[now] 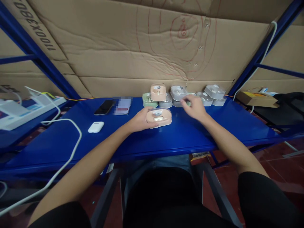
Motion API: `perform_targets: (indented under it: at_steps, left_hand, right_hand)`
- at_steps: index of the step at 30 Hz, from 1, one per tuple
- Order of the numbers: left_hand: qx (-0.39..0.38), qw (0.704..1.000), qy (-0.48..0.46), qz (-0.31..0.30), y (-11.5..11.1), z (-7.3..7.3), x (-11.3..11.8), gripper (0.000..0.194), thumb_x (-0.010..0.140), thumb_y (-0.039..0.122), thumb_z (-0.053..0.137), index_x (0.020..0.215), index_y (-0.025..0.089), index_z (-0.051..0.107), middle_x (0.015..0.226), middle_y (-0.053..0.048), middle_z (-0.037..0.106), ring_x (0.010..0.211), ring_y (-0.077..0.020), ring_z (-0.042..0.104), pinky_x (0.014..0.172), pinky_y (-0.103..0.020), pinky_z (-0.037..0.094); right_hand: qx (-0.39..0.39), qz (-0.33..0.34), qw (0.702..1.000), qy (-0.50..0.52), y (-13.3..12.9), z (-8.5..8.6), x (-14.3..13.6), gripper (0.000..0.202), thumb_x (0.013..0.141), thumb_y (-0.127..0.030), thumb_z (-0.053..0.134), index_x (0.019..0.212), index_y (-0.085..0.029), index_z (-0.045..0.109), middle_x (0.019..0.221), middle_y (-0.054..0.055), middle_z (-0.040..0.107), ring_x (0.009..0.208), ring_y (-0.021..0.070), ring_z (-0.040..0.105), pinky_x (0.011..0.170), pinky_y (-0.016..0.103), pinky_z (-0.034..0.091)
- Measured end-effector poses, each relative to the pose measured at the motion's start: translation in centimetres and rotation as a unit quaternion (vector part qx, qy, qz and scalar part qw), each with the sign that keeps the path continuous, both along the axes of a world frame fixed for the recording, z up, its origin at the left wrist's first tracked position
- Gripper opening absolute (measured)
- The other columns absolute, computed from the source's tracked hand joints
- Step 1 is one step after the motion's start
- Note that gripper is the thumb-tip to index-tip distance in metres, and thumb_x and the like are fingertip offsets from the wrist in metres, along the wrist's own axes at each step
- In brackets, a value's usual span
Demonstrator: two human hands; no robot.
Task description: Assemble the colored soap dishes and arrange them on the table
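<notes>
Cardboard (152, 47) backing, upper frame; print at upper left reads "1100X380", upside down, plus red scribbles. Blue shelf (166, 139), blue racking. Left hand (140, 122) grips peach case (158, 117) at centre. Right hand (195, 107), fingers curled, touches pale case (190, 95) in back row.

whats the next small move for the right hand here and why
Probably close the right hand on the pale green case at its fingertips and lift it from the row; the left hand already holds a peach case on the blue shelf.
</notes>
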State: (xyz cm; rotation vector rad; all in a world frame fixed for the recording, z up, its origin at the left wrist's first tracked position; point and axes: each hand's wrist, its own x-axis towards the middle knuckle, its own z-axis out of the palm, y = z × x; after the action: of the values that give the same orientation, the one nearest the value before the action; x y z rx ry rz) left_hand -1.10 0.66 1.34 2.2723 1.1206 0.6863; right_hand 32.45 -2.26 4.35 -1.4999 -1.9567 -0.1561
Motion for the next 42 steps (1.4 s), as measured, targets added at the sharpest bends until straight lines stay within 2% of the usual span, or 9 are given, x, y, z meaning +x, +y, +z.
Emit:
perform_targets:
  at_steps: [4, 10, 17, 20, 23, 28, 35, 38, 42]
  left_hand:
    - [0.02, 1.0, -0.002, 0.014, 0.8, -0.6, -0.6, 0.099, 0.078, 0.067, 0.091, 0.156, 0.017, 0.055, 0.157, -0.023, 0.064, 0.146, -0.0463, 0.065, 0.123, -0.064, 0.055]
    - [0.077, 0.997, 0.013, 0.0, 1.2, -1.1, -0.7, 0.088, 0.088, 0.058, 0.084, 0.16, 0.02, 0.051, 0.158, -0.021, 0.061, 0.153, -0.0454, 0.058, 0.131, -0.067, 0.046]
    - [0.078, 0.997, 0.01, -0.006, 1.3, -1.3, -0.9, 0.09, 0.087, 0.057, 0.085, 0.161, 0.021, 0.049, 0.158, -0.02, 0.059, 0.153, -0.0448, 0.057, 0.132, -0.066, 0.045]
    - [0.091, 0.996, 0.009, -0.011, 1.5, -1.5, -0.9, 0.094, 0.086, 0.058, 0.086, 0.162, 0.02, 0.047, 0.159, -0.021, 0.058, 0.153, -0.0458, 0.056, 0.132, -0.067, 0.045]
    - [0.11, 0.994, 0.006, -0.011, 1.6, -1.6, -1.0, 0.093, 0.087, 0.057, 0.086, 0.163, 0.02, 0.046, 0.158, -0.021, 0.059, 0.152, -0.0454, 0.058, 0.13, -0.068, 0.047]
    - [0.226, 0.974, -0.002, -0.03, 0.9, -0.9, -0.7, 0.079, 0.09, 0.048, 0.083, 0.158, 0.018, 0.053, 0.157, -0.023, 0.062, 0.15, -0.0462, 0.059, 0.128, -0.068, 0.05]
    - [0.322, 0.939, 0.009, -0.122, -3.0, -0.3, 1.3, 0.03, 0.102, 0.046, 0.073, 0.119, 0.021, 0.074, 0.113, -0.012, 0.083, 0.109, -0.0319, 0.081, 0.102, -0.049, 0.066]
    - [0.242, 0.959, 0.058, -0.133, -3.7, -0.9, 1.9, 0.031, 0.103, 0.05, 0.072, 0.113, 0.022, 0.074, 0.1, -0.007, 0.084, 0.091, -0.026, 0.082, 0.087, -0.04, 0.067]
    - [0.165, 0.978, 0.096, -0.087, -3.7, -0.7, 2.2, 0.062, 0.094, 0.059, 0.082, 0.141, 0.02, 0.069, 0.128, -0.014, 0.085, 0.119, -0.0363, 0.083, 0.104, -0.05, 0.066]
  right_hand:
    - [-0.042, -0.167, 0.984, -0.044, 1.9, 0.3, 4.6, 0.052, 0.107, -0.049, 0.055, 0.13, -0.01, 0.082, 0.138, 0.026, 0.08, 0.131, 0.0458, 0.074, 0.116, 0.058, 0.059]
    - [-0.166, -0.107, 0.968, -0.156, 3.5, -1.0, 7.1, 0.087, 0.102, -0.058, 0.07, 0.169, -0.004, 0.053, 0.185, 0.027, 0.043, 0.174, 0.0473, 0.038, 0.139, 0.061, 0.038]
    - [-0.128, -0.179, 0.962, -0.161, 2.1, 0.6, 5.5, 0.069, 0.106, -0.071, 0.059, 0.13, -0.01, 0.078, 0.136, 0.031, 0.078, 0.129, 0.0516, 0.074, 0.107, 0.063, 0.061]
    - [-0.11, -0.241, 0.956, -0.123, 1.3, 1.0, 4.5, 0.084, 0.101, -0.082, 0.06, 0.137, -0.009, 0.076, 0.137, 0.034, 0.076, 0.125, 0.0536, 0.076, 0.097, 0.062, 0.064]
    - [-0.228, -0.261, 0.929, -0.133, 0.8, 1.2, 3.8, 0.104, 0.089, -0.088, 0.073, 0.153, -0.006, 0.068, 0.142, 0.037, 0.074, 0.126, 0.0571, 0.075, 0.094, 0.063, 0.064]
    - [-0.303, -0.104, 0.931, -0.173, -0.1, 1.6, 3.5, 0.108, 0.083, -0.076, 0.087, 0.166, -0.014, 0.058, 0.155, 0.03, 0.068, 0.133, 0.0549, 0.074, 0.105, 0.062, 0.063]
    - [-0.177, 0.279, 0.939, -0.092, -1.2, -0.3, 0.4, 0.116, 0.079, -0.07, 0.095, 0.177, -0.028, 0.047, 0.169, 0.017, 0.063, 0.151, 0.045, 0.064, 0.126, 0.065, 0.053]
    - [-0.156, 0.278, 0.944, -0.087, -2.1, -0.5, -0.9, 0.118, 0.081, -0.077, 0.093, 0.178, -0.029, 0.046, 0.168, 0.018, 0.063, 0.147, 0.0454, 0.067, 0.12, 0.064, 0.059]
    - [-0.181, 0.227, 0.949, -0.125, -2.9, -0.1, -1.2, 0.116, 0.076, -0.082, 0.094, 0.169, -0.023, 0.057, 0.155, 0.022, 0.071, 0.131, 0.0485, 0.076, 0.105, 0.064, 0.066]
